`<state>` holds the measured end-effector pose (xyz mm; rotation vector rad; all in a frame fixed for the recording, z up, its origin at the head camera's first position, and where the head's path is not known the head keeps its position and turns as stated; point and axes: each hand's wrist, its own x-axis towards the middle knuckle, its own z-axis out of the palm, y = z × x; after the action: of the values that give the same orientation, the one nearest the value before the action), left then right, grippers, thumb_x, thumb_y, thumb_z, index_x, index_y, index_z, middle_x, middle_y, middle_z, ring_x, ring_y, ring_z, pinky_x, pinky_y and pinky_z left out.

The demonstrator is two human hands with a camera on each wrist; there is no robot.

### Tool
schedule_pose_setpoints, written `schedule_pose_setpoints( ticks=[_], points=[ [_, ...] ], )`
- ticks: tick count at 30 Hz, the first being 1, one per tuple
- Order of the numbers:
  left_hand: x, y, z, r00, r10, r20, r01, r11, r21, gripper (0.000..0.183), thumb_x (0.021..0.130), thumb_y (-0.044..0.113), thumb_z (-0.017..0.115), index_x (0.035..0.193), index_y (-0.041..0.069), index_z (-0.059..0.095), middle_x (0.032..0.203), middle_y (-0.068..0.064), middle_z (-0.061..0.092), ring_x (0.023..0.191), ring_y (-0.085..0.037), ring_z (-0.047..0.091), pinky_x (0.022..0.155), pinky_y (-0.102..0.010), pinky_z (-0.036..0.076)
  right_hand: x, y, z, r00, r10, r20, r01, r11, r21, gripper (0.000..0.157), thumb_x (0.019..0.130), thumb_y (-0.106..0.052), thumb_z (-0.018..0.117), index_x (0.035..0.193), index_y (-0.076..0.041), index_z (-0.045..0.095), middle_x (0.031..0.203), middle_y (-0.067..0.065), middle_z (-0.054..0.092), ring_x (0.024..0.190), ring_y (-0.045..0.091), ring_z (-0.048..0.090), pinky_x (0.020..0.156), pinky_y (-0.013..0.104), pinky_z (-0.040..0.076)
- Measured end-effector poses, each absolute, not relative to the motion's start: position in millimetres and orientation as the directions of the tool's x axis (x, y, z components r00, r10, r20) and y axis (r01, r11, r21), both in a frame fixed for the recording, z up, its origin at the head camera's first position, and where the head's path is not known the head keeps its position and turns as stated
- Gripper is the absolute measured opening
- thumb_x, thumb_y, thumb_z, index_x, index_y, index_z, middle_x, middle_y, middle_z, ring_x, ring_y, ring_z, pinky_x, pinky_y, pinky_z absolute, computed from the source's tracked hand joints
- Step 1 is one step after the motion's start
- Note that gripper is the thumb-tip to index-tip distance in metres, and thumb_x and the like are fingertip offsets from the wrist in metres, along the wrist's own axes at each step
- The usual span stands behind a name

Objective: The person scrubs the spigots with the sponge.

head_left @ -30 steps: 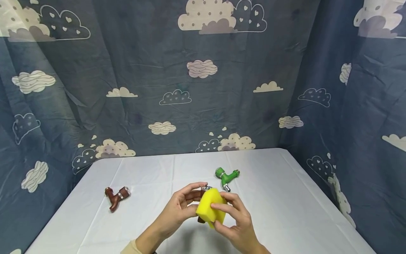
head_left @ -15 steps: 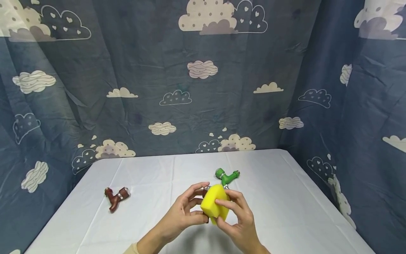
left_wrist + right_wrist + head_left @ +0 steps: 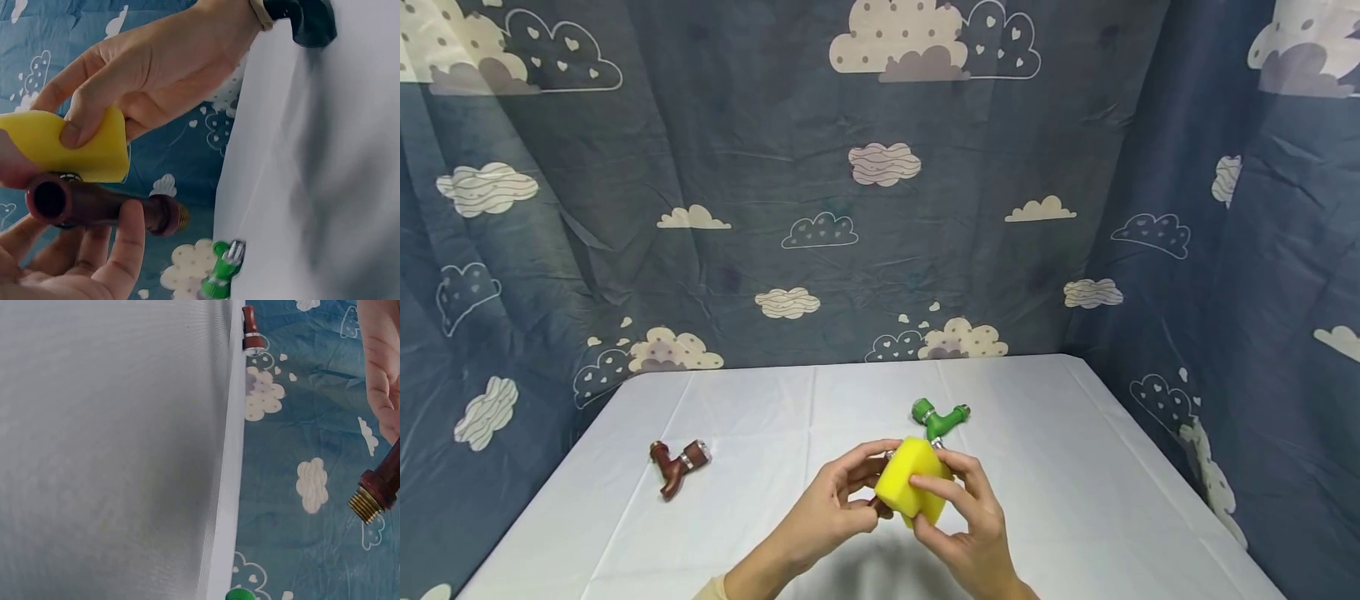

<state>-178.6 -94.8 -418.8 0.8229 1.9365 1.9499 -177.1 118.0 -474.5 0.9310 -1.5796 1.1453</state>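
My left hand (image 3: 831, 504) holds a dark brown tap (image 3: 106, 206) above the table, its fingers around the body. The brass threaded end (image 3: 365, 506) sticks out, and the open spout faces the camera in the left wrist view. My right hand (image 3: 973, 521) pinches a yellow sponge (image 3: 901, 482) between thumb and fingers. The sponge lies against the tap and covers most of it in the head view.
A second brown tap (image 3: 676, 468) lies on the white-covered table (image 3: 760, 417) at the left. Just beyond my hands lies a green tap (image 3: 943, 423). A dark blue cloud-patterned curtain (image 3: 737, 150) surrounds the table's back and sides.
Both hands have shifted slightly right with the sponge and tap. The held tap has changed its tilt, with its lower end now showing at the sponge's left side. The table's taps stay put.
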Motion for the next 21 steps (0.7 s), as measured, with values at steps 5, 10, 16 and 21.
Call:
schedule_pose_setpoints(
  ticks=[5,10,16,21],
  points=[
    [-174.2,-94.8,-414.5,-0.805,0.55,0.221,0.238,-0.042,0.97,0.073,0.092,-0.004,0.069,0.159,0.018,0.048,0.153,-0.021,0.06,0.119,-0.018,0.065,0.093,-0.025,0.064,-175.4,119.1,-472.7,-0.295,-0.035,0.955,-0.92,0.28,-0.274,0.04,0.075,0.003,0.081,0.114,-0.003,0.077,0.128,0.024,0.062,0.124,0.016,0.06,0.109,0.015,0.049],
    [-171.9,-94.8,-410.2,-0.852,0.5,0.157,0.158,-0.042,0.987,0.069,0.089,-0.002,0.077,0.148,0.012,0.043,0.149,-0.022,0.064,0.108,-0.021,0.074,0.085,-0.025,0.066,-175.4,120.7,-472.4,-0.327,-0.025,0.945,-0.912,0.269,-0.309,0.042,0.073,0.004,0.082,0.115,-0.003,0.076,0.129,0.023,0.061,0.125,0.015,0.06,0.109,0.015,0.05],
    [-176.0,-94.6,-410.1,-0.857,0.482,0.18,0.183,-0.041,0.982,0.051,0.088,-0.006,0.07,0.136,0.001,0.052,0.136,-0.021,0.072,0.1,-0.015,0.075,0.087,-0.025,0.065,-172.9,122.0,-469.8,-0.359,-0.034,0.933,-0.901,0.272,-0.337,0.054,0.065,0.011,0.081,0.117,-0.001,0.074,0.131,0.022,0.06,0.125,0.013,0.059,0.108,0.014,0.052],
    [-180.1,-96.0,-415.6,-0.856,0.469,0.216,0.202,-0.08,0.976,0.048,0.093,-0.005,0.068,0.139,-0.006,0.058,0.126,-0.012,0.074,0.101,-0.012,0.074,0.085,-0.027,0.066,-166.4,123.8,-465.6,-0.46,-0.037,0.887,-0.867,0.233,-0.44,0.059,0.069,0.018,0.079,0.125,0.0,0.071,0.136,0.017,0.059,0.13,0.011,0.058,0.111,0.016,0.052]
  ],
)
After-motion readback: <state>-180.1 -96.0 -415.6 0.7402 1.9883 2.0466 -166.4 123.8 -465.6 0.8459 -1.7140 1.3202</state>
